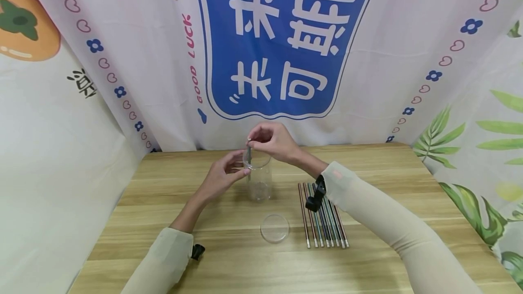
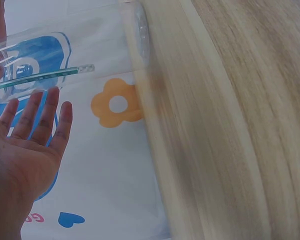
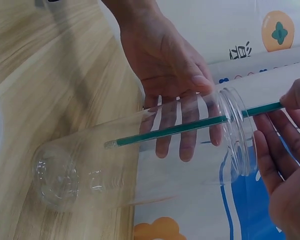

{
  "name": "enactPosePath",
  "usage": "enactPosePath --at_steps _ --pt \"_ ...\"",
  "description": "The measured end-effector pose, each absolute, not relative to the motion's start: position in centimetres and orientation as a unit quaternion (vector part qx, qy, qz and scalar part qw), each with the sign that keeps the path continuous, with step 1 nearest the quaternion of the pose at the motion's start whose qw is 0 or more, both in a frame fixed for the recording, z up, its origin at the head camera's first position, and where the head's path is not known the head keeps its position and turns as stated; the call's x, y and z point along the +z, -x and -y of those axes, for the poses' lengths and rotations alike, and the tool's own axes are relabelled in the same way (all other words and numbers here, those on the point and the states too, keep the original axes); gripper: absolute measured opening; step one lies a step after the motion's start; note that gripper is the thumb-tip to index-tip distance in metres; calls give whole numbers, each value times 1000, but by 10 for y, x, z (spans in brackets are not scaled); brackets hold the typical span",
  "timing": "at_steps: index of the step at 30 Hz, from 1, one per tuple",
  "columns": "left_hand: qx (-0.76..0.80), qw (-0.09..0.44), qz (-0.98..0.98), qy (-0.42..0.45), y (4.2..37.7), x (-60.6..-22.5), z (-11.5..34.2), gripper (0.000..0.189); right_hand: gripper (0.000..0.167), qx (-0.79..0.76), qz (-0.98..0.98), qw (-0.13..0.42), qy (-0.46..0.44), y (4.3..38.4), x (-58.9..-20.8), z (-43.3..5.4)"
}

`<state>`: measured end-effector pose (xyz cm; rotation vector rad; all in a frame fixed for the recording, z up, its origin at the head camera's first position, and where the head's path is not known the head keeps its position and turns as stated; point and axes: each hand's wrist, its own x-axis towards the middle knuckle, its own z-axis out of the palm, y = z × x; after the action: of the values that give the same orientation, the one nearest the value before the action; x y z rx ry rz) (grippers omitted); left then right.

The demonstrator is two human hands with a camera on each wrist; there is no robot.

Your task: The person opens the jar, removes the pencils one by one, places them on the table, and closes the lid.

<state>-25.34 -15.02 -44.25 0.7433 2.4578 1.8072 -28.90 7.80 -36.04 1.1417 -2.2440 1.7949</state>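
Note:
A tall clear plastic jar [image 1: 260,180] stands upright on the table with its mouth uncovered. Over its rim, my right hand [image 1: 271,142] pinches one end of a teal pencil [image 3: 175,129] between thumb and fingers. The pencil's eraser end hangs inside the jar, above the bottom. At the jar's left side is my left hand [image 1: 224,173], its thumb right by the rim. Its fingers [image 2: 49,117] are spread and fairly straight alongside the wall; in the right wrist view they show through the clear plastic.
A round clear lid [image 1: 275,228] lies flat on the wooden table [image 1: 229,257] in front of the jar. Right of it, several pencils [image 1: 323,221] lie in a row under my right forearm, eraser ends toward me. A printed cloth [image 1: 282,130] hangs behind the table's back edge.

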Motion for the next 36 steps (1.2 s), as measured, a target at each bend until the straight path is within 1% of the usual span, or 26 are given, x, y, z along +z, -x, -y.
enactPosePath --at_steps 7,12,17,22,25,33,36 --pt "575 0 -783 -234 253 -442 150 54 11 612 716 44 -334 292 -360 -83" --pt "575 2 -784 -235 253 -443 151 55 14 653 692 32 -306 291 -357 -87" --pt "575 5 -785 -232 252 -442 151 54 14 688 667 33 -283 290 -355 -90" --pt "580 5 -780 -234 252 -442 151 55 11 739 623 12 -256 290 -350 -92" --pt "580 4 -780 -237 252 -442 151 55 12 763 599 9 -243 290 -347 -92" --pt "580 3 -780 -235 251 -442 151 53 16 797 567 18 -205 292 -343 -94" --pt "581 2 -779 -236 251 -441 151 53 20 808 557 27 -189 292 -340 -94"
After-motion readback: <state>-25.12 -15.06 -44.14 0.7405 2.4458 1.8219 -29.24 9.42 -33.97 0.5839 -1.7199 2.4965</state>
